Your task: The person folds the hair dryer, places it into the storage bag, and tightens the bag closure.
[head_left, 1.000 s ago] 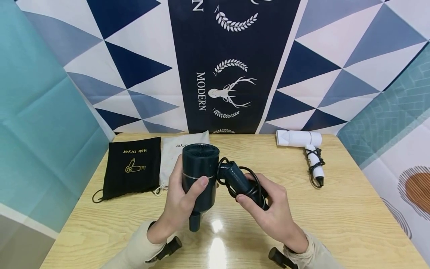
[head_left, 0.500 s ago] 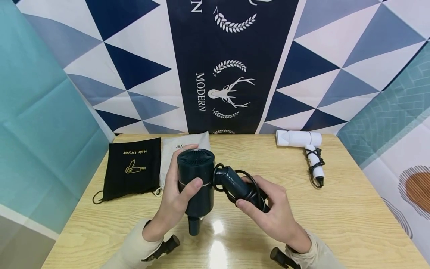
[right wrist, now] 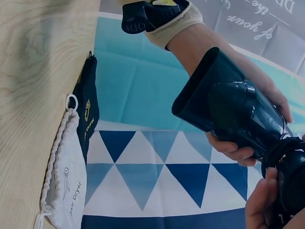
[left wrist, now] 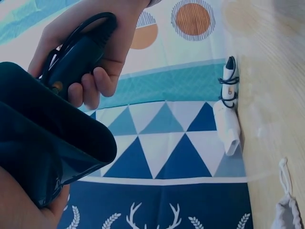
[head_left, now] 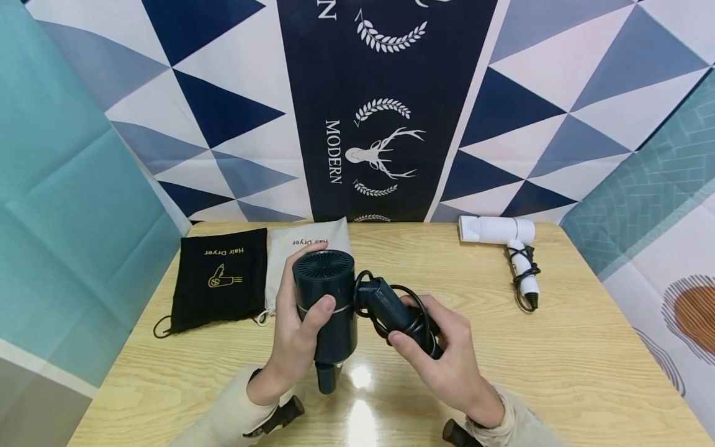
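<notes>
A dark teal hair dryer [head_left: 336, 335] is held up above the table between both hands. My left hand [head_left: 296, 329] grips its barrel, the thumb lying across the side below the round vented end. My right hand [head_left: 441, 357] holds the folded handle [head_left: 391, 304], which has a black cord [head_left: 414, 292] looped round it. In the left wrist view the flat nozzle [left wrist: 90, 138] looms close to the camera. The right wrist view shows the nozzle [right wrist: 202, 90] and my left fingers [right wrist: 228, 145] under the barrel.
A black drawstring bag [head_left: 218, 298] and a pale grey bag [head_left: 279, 261], both lettered "Hair Dryer", lie at the table's back left. A white hair dryer [head_left: 497, 231] with a wrapped black cord lies at the back right. A patterned cloth wall [head_left: 385, 81] rises behind the table.
Over the last second the dark dryer has shifted slightly left and toward me, and its barrel has tilted a little. Both hands keep their hold. The bags and the white dryer have not moved.
</notes>
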A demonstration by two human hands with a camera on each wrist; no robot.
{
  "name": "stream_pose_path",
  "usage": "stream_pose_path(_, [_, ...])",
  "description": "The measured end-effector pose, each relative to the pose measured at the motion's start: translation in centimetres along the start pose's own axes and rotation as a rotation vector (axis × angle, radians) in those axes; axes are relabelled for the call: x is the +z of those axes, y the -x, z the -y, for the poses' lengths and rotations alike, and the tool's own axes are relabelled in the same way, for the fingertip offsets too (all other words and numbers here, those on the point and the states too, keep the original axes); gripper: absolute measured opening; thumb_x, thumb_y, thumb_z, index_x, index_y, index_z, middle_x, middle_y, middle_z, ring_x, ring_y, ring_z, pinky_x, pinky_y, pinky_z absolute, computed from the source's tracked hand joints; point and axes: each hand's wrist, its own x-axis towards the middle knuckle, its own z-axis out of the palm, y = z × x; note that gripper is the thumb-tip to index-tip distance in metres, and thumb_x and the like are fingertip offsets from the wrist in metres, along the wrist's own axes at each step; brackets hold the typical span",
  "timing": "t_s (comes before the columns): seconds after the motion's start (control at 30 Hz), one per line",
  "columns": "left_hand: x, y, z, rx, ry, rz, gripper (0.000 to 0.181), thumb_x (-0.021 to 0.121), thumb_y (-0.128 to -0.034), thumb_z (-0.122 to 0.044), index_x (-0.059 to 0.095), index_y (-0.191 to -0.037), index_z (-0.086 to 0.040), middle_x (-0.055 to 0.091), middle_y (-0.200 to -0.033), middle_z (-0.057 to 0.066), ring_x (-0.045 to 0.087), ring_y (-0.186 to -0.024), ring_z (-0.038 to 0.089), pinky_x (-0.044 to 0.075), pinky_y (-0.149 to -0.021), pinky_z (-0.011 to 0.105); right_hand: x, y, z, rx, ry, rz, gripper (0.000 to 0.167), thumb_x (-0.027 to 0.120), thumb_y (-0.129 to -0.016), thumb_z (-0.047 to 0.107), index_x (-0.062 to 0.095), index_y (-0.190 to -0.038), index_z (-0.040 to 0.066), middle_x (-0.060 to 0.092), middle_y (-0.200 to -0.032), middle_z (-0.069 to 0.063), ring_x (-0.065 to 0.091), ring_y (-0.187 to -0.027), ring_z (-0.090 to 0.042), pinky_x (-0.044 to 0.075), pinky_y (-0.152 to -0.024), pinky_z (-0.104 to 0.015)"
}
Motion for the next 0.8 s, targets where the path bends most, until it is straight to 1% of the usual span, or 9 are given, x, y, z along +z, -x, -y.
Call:
stream_pose_path(0.2, [0.17, 0.11, 0.17, 0.018, -0.015, -0.014, 0.063, 0.058, -0.0952, -0.033, 0.036, -0.148, -0.007, 0.055, -0.128, 0.016, 0.057, -0.108, 0.029, 0.052, -0.087, 0.035, 0.15, 0.12, 0.05, 0.011, 0.009, -0.014, 0.031, 0.075, -0.081, 0.0, 0.067, -0.111, 0.004, 0.069, -0.09, -0.006, 0.063, -0.07, -0.013, 0.052, -0.061, -0.022])
stream_pose_path(0.47, [0.37, 0.21, 0.29, 0.006, 0.005, -0.014, 0.061, 0.056, -0.0966, -0.032, 0.035, -0.148, -0.007, 0.054, -0.128, 0.017, 0.057, -0.106, 0.029, 0.053, -0.082, 0.034, 0.18, 0.27, 0.19, 0.045, 0.016, -0.023, 0.03, 0.073, -0.082, 0.001, 0.067, -0.111, 0.005, 0.069, -0.089, -0.006, 0.063, -0.068, -0.013, 0.052, -0.058, -0.023])
stream_pose_path(0.63, [0.58, 0.26, 0.4, 0.009, 0.005, -0.029, 0.061, 0.056, -0.0966, -0.032, 0.035, -0.148, -0.006, 0.054, -0.129, 0.017, 0.056, -0.108, 0.028, 0.052, -0.085, 0.033, 0.28, 0.45, 0.13, 0.041, 0.014, -0.041, 0.028, 0.073, -0.084, 0.002, 0.067, -0.111, 0.005, 0.07, -0.089, -0.007, 0.063, -0.067, -0.013, 0.052, -0.058, -0.023])
stream_pose_path(0.8, [0.61, 0.39, 0.43, -0.014, -0.005, -0.054, 0.058, 0.054, -0.0967, -0.028, 0.036, -0.148, -0.008, 0.054, -0.131, 0.016, 0.055, -0.113, 0.029, 0.051, -0.09, 0.034, 0.72, 0.51, 0.05, 0.045, 0.029, -0.064, 0.027, 0.072, -0.084, 0.003, 0.067, -0.111, 0.006, 0.07, -0.091, -0.006, 0.064, -0.068, -0.013, 0.052, -0.058, -0.023])
